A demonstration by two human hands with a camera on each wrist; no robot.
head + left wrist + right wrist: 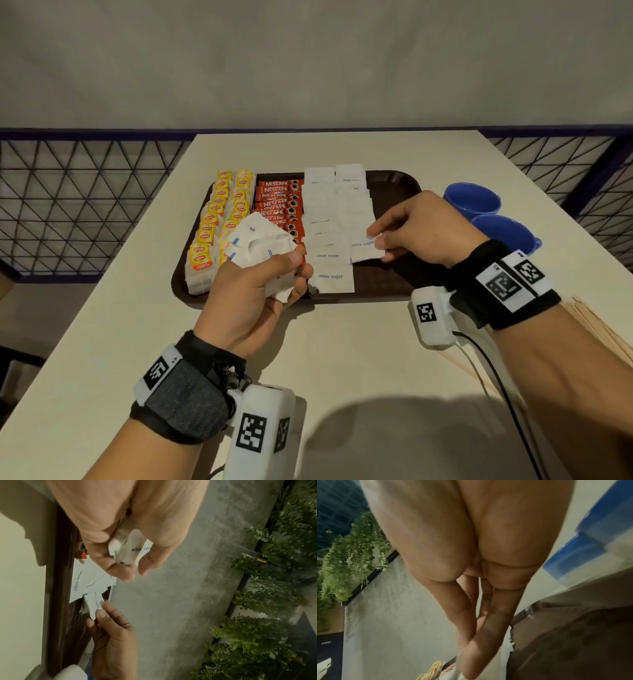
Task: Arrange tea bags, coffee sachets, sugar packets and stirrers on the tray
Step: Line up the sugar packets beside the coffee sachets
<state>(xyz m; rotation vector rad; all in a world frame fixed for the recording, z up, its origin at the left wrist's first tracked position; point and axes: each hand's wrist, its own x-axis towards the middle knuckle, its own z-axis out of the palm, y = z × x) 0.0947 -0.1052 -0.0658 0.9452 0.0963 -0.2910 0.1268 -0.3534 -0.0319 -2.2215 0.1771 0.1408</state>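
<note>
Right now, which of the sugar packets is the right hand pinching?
The packet at the near end of the right-hand sugar column on the tray. The right hand pinches its right edge; the other laid packets lie untouched, and the left hand grips a bunch.

I see bare forearms. Each wrist wears a black strap (479, 274) with white square-code tags, and a white camera box (432, 315) with a black cable (507, 394) hangs below.
</note>
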